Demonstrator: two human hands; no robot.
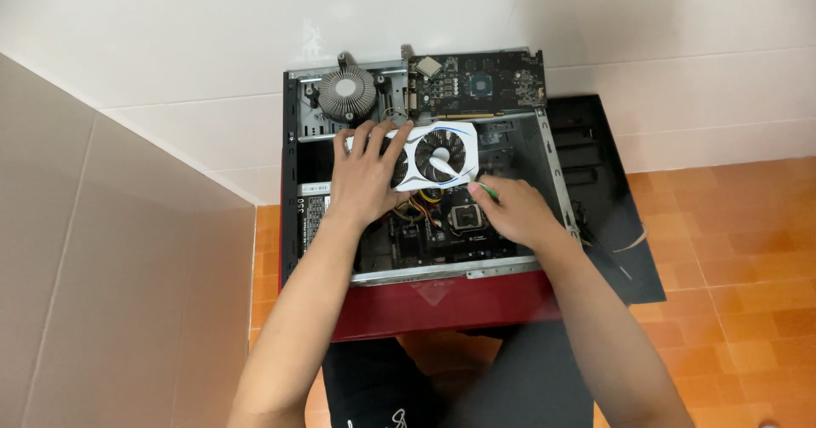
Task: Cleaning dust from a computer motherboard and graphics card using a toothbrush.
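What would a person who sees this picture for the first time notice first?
The eye goes first to the white fan shroud at the centre, held over the open computer case. The left hand lies flat on its left part, and the right hand holds a green-handled tool at its lower right edge. Behind them, a round metal cooler and a bare circuit card lie on the case's far edge.
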